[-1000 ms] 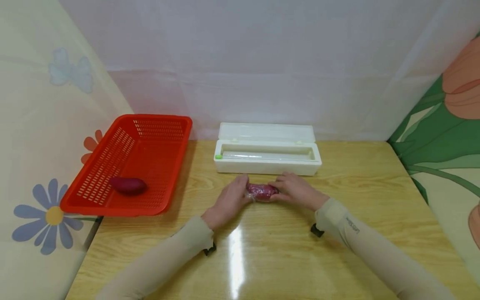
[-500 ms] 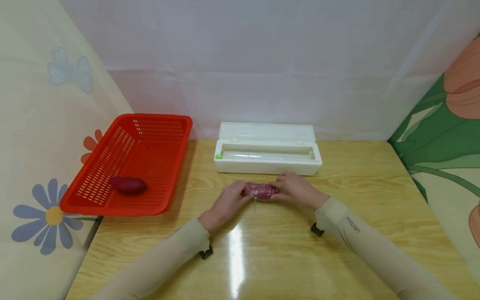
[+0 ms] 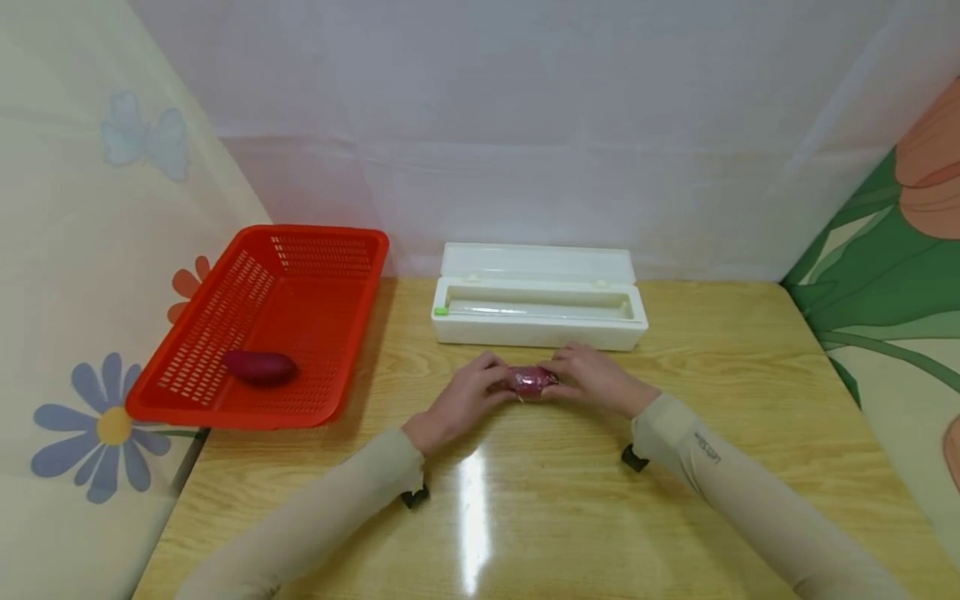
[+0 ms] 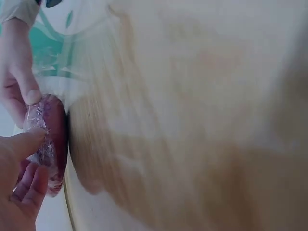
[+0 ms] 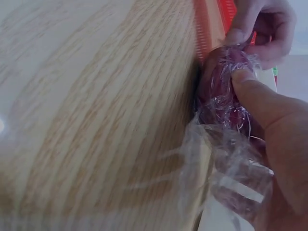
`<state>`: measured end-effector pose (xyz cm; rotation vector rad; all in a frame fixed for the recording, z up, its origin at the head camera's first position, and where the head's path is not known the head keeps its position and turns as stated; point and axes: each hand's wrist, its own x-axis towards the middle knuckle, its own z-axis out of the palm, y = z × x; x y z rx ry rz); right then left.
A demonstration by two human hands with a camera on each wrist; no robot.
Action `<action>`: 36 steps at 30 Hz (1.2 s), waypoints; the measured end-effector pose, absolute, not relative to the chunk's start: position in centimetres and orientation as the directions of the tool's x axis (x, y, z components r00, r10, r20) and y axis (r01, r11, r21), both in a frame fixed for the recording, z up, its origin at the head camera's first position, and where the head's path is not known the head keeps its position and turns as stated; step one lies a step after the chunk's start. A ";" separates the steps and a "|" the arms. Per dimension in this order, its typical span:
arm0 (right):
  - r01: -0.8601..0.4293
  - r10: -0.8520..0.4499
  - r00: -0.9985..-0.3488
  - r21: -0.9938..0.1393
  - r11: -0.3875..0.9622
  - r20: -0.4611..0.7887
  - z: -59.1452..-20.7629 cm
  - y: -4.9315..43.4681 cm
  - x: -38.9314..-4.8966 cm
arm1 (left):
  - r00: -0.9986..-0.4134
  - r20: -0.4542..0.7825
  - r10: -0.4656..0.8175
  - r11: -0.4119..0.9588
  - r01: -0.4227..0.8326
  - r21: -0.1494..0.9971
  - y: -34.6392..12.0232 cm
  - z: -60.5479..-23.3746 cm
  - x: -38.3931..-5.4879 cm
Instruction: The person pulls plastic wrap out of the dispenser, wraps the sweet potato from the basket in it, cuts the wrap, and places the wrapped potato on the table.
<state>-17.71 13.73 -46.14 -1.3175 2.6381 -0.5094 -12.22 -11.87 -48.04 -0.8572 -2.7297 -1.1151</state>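
Observation:
A purple sweet potato wrapped in clear cling film lies crosswise on the table between both hands. My left hand pinches its left end, thumb on the near side and fingers curled behind. At the other end my right hand holds it between thumb and fingers. In the right wrist view, the right thumb presses on the crinkled film, and a loose tail of cling film hangs off the right end. The left wrist view shows the left thumb on bunched film along the sweet potato.
Behind the hands stands a white cling film dispenser with its lid raised, a roll inside and a green slider at its left. A red plastic basket at the left holds another, unwrapped sweet potato. Fabric hangs behind the table.
The left hand first shifts its grip at the left end, then moves right and covers more of the sweet potato. The right hand stays nearly in place. The head view shifts slightly.

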 end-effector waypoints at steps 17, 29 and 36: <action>-0.763 -0.814 -0.579 -0.378 0.524 0.040 -45.5 13.8 -18.5 | -0.733 0.077 0.676 0.606 0.612 0.509 -11.8 -46.9 -15.6; -0.768 -0.814 -0.577 -0.379 0.516 0.061 -46.2 13.7 -18.0 | -0.767 0.113 0.631 0.618 0.586 0.525 -11.6 -47.8 -14.9; -0.767 -0.814 -0.577 -0.382 0.516 0.059 -46.7 13.6 -17.6 | -0.860 0.093 0.501 0.595 0.421 0.684 -11.6 -47.8 -13.8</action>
